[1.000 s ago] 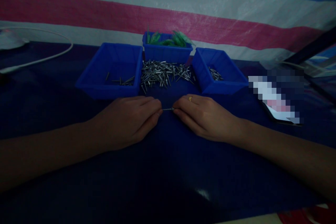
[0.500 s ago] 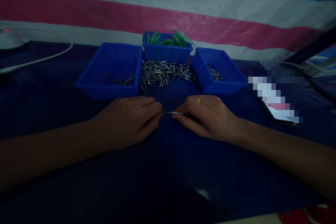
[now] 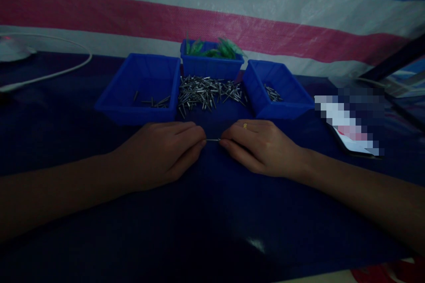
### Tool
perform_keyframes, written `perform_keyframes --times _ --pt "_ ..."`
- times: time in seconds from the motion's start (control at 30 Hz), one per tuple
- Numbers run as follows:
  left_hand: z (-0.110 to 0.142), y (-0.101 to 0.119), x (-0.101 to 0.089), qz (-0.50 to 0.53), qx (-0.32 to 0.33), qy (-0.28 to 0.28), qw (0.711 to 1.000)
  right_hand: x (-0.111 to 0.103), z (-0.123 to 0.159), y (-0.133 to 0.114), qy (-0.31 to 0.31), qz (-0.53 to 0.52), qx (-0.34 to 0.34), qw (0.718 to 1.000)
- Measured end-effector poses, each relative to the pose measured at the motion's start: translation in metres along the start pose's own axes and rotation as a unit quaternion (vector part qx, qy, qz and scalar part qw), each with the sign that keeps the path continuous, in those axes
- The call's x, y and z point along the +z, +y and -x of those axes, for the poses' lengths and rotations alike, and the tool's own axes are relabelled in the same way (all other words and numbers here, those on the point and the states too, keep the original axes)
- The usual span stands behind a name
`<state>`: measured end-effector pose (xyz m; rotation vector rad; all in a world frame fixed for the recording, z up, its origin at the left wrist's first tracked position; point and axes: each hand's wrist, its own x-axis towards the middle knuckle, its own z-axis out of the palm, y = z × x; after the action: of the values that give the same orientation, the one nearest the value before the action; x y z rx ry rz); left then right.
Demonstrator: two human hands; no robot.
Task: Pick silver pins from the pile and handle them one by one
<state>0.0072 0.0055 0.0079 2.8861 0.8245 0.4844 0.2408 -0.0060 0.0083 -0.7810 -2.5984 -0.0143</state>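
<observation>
Between my two hands runs a thin metal rivet (image 3: 212, 140), lying level just above the blue table surface. My left hand (image 3: 177, 143) is closed, its thumb and forefinger pinching the rivet's left end. The fingertips of my right hand (image 3: 254, 143), which wears a gold ring (image 3: 245, 126), are shut on the right end. Only the bare middle length shows; both ends are hidden in the fingers. Just beyond the hands lies a loose heap of similar silvery rivets (image 3: 202, 93).
Blue bins stand left (image 3: 142, 115) and right (image 3: 282, 109) of the heap, each with a few metal pieces inside. A third blue bin (image 3: 212, 67) behind holds green plastic packets (image 3: 227, 48). A phone (image 3: 355, 141) lies at right; a white cable (image 3: 59, 73) curves at left.
My right fingers have closed further over the rivet's right end, covering its thicker part, and that hand has shifted slightly. My left hand stays almost still.
</observation>
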Motion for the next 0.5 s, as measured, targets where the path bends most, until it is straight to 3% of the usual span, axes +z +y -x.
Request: perform_keyframes --times 0.13,0.27,0.5 --pt "0.002 -0.0007 0.0009 0.0 0.021 0.029 0.999 0.0001 -0.0008 0.0009 0.001 -0.007 -0.005 1.0" --pt "0.0013 -0.0008 0.0017 -0.003 -0.01 0.019 1.0 -0.0008 -0.0004 0.0012 0.015 -0.032 0.008 0.999" --pt "0.0005 -0.0016 0.0038 -0.012 -0.017 0.02 1.0 0.0002 -0.0014 0.0021 0.006 -0.025 -0.065 0.998"
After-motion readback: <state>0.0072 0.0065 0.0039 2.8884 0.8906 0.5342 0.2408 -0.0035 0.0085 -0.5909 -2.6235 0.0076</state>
